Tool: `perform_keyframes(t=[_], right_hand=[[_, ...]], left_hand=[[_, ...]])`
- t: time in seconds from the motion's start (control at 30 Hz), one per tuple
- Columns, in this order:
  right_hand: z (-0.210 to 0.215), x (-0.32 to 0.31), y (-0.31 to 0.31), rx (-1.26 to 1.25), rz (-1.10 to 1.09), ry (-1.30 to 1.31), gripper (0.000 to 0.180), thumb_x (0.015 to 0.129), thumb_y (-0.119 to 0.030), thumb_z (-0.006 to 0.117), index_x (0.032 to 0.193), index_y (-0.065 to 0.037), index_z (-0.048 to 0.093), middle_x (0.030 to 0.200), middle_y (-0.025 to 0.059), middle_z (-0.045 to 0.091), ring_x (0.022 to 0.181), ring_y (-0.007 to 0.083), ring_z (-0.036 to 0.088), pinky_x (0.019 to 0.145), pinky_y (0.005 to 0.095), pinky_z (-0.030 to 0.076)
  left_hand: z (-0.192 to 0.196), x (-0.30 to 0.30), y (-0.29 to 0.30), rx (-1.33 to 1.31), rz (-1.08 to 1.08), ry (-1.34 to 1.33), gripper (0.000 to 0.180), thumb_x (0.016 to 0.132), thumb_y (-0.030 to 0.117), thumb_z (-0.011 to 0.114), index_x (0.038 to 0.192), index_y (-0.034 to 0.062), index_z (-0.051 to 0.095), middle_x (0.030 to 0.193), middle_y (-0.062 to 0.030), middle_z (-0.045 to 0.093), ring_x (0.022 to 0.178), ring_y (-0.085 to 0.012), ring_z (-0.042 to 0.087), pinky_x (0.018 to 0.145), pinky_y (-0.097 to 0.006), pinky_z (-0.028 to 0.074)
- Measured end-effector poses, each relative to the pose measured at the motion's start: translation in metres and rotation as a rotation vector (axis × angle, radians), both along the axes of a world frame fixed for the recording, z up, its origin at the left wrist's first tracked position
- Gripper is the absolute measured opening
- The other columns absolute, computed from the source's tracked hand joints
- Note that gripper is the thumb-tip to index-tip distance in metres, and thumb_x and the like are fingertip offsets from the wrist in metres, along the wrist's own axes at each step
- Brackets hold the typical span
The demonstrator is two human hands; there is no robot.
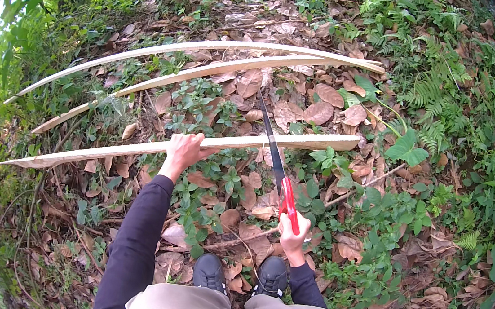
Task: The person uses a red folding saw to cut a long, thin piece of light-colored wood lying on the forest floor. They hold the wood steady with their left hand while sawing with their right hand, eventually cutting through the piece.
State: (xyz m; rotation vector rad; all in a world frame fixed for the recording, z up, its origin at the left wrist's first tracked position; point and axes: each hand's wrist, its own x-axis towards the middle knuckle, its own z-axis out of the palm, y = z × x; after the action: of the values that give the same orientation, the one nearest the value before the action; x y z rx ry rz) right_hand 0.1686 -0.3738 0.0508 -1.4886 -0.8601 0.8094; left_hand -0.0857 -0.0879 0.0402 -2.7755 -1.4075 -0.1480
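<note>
Nearest the camera, at the lower edge of the head view, are the knees of beige trousers (180, 308), with 2 dark shoes (210, 273) just beyond them on the leafy ground (254, 243). From the lower left a long dark sleeve (136, 233) reaches up to the left grip (182, 151), which appears closed on a tapered wooden plank (308, 141), left of its middle; the far fingers are hidden behind the wood. The plank lies ahead of the shoes, its long axis running mostly left to right, from a narrow point at the lower left to a broader end at the upper right. The right grip (293, 237) is wrapped around the red handle (288, 202) of a handsaw, nearer the body than the plank and to the right of the left grip. The dark blade (276, 161) points ahead and slightly left, crossing the plank steeply between the left grip and the broad end; whether its teeth bite into the wood cannot be told. The left grip is thus nearer the plank, while the right meets it only through the saw. Farther off lie 2 more pale pieces, a nearer strip (221, 67) and a farther strip (212, 45), converging at their right ends, with a fern (433, 98) to their right.
</note>
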Motion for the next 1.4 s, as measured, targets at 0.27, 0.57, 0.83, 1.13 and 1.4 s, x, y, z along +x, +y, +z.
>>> perform_keyframes(t=[0.27,0.57,0.83,1.13,1.4], right_hand=[[0.023,-0.008,-0.052,-0.071,0.014,-0.105,0.014,0.087,-0.007,0.066,0.077,0.001,0.063,0.053,0.0082,0.052,0.045,0.0207,0.055,0.048,0.0346,0.039],[0.020,-0.005,-0.068,-0.077,0.026,-0.038,0.023,0.090,-0.007,0.061,0.069,0.000,0.056,0.051,0.0000,0.051,0.042,0.0087,0.048,0.042,0.0266,0.035],[0.035,0.000,-0.093,-0.085,0.017,0.036,0.025,0.091,-0.005,0.060,0.067,0.000,0.055,0.052,0.0000,0.051,0.041,0.0080,0.046,0.042,0.0254,0.034],[0.039,-0.004,-0.127,-0.035,0.039,-0.241,0.024,0.086,-0.010,0.062,0.065,0.000,0.059,0.050,0.0016,0.053,0.043,0.0119,0.053,0.045,0.0289,0.039],[0.021,-0.010,-0.046,0.000,0.023,-0.245,0.019,0.087,-0.007,0.068,0.072,0.001,0.060,0.054,0.0088,0.052,0.045,0.0200,0.053,0.047,0.0347,0.039]], left_hand=[[0.002,-0.003,0.009,-0.062,-0.017,0.024,0.060,0.083,0.068,0.068,0.076,0.0090,0.060,0.066,-0.0112,0.069,0.063,-0.0334,0.070,0.064,-0.046,0.052],[-0.011,-0.010,0.000,0.025,-0.010,0.011,0.058,0.084,0.065,0.068,0.075,0.0100,0.057,0.062,-0.0093,0.067,0.060,-0.0307,0.070,0.059,-0.043,0.053],[-0.012,-0.004,0.008,0.075,-0.040,-0.011,0.057,0.084,0.067,0.068,0.077,0.0112,0.059,0.061,-0.0083,0.067,0.058,-0.0288,0.070,0.058,-0.042,0.053],[-0.009,-0.006,0.016,0.049,-0.049,0.068,0.058,0.085,0.068,0.067,0.077,0.0107,0.060,0.065,-0.0089,0.069,0.060,-0.0281,0.070,0.059,-0.043,0.053],[-0.008,-0.014,0.003,0.094,-0.068,0.028,0.059,0.086,0.067,0.066,0.074,0.0108,0.056,0.060,-0.0080,0.066,0.057,-0.0270,0.069,0.056,-0.040,0.053]])
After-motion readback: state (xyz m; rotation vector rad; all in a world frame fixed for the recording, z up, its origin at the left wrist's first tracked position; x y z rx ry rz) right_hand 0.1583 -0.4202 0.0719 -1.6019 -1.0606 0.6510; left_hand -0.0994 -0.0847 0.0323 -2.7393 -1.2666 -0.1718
